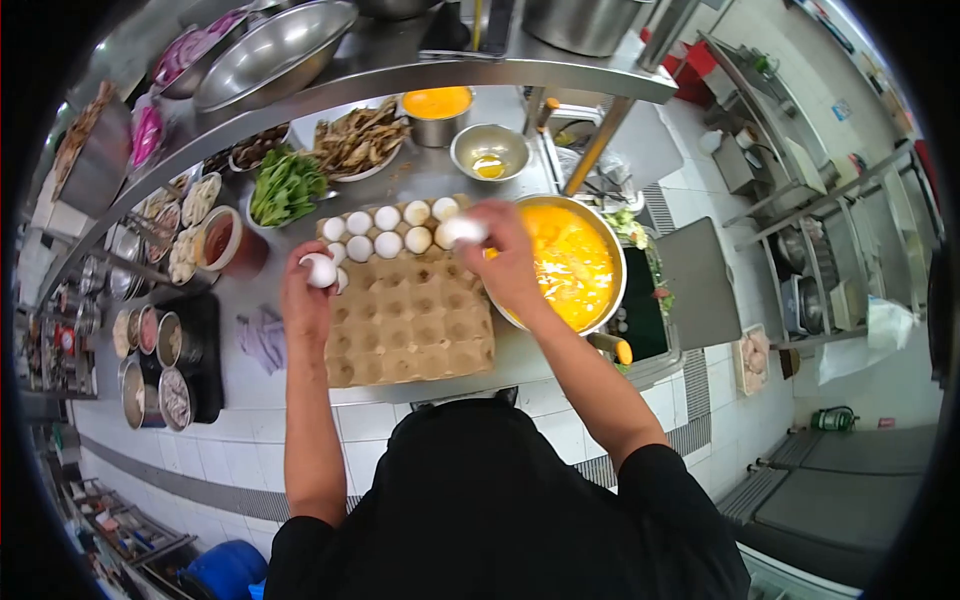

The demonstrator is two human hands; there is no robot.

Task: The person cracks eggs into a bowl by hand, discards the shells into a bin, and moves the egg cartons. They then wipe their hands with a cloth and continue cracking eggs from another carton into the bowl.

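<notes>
My left hand (305,305) is closed round a white egg (319,269) at the left edge of the cardboard egg tray (410,345). Another egg peeks out just beside those fingers. In my right hand (508,262) is a second white egg (466,230), slightly blurred, over the tray's back right corner. Whole eggs (387,218) fill the back rows of the tray, while its front hollows hold none. Right of the tray sits a large metal bowl (618,262) of cracked eggs with orange yolks, close beside my right hand.
Behind the tray stand a small metal bowl (505,140) with a little egg in it and a pot (440,128) of orange liquid. Leafy greens (287,187) and a red-brown sauce tub (240,245) are left. A metal shelf edge (420,80) crosses above the counter.
</notes>
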